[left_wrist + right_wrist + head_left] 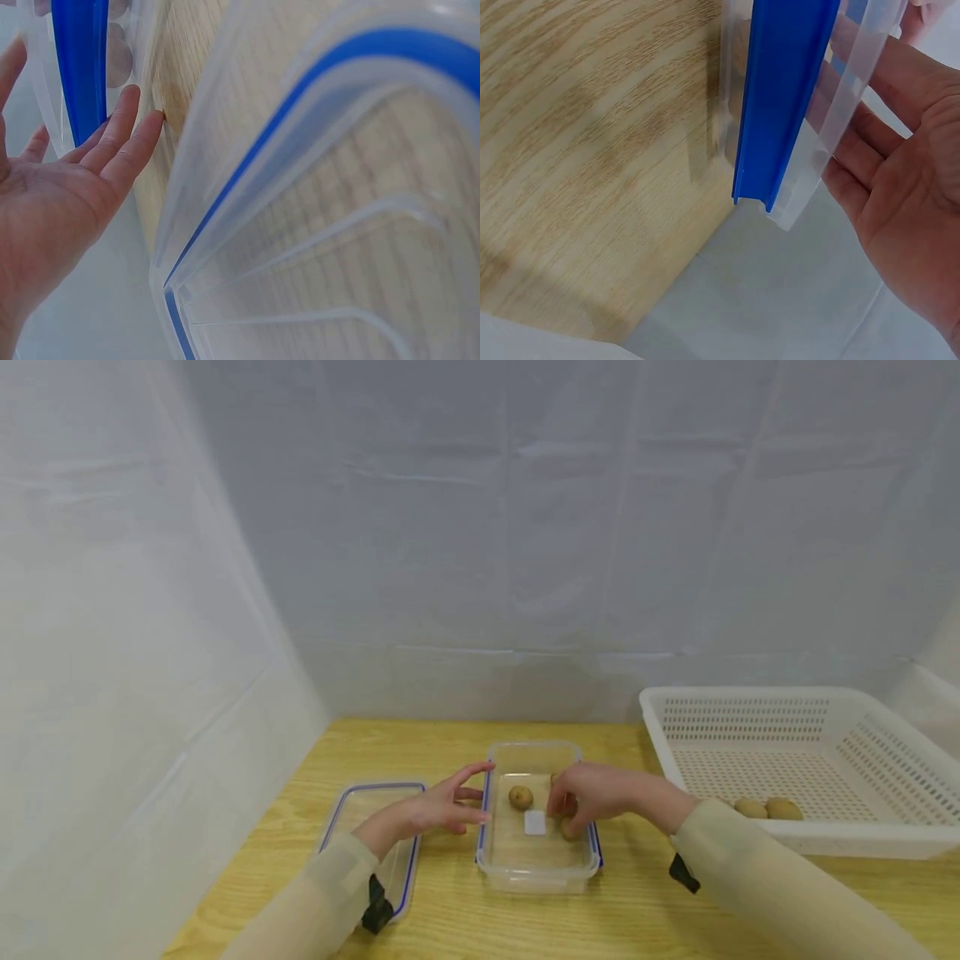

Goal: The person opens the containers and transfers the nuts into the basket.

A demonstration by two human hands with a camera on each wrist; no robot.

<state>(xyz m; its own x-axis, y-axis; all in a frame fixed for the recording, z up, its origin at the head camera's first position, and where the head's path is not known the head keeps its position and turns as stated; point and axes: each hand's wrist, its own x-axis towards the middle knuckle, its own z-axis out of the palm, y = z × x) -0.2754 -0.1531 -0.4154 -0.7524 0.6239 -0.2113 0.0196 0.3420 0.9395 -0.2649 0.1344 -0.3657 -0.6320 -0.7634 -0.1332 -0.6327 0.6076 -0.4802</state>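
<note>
Left hand (441,806) has fingers spread apart beside the container (536,883), right hand (592,791) has fingers curled inside it, grip not determinable — a potato (569,832) lies at their tips — and any release should, I judge, be low and gentle.

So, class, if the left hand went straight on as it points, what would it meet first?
The left hand would probably meet the box first, at its left side; whether they already touch is unclear.
</note>
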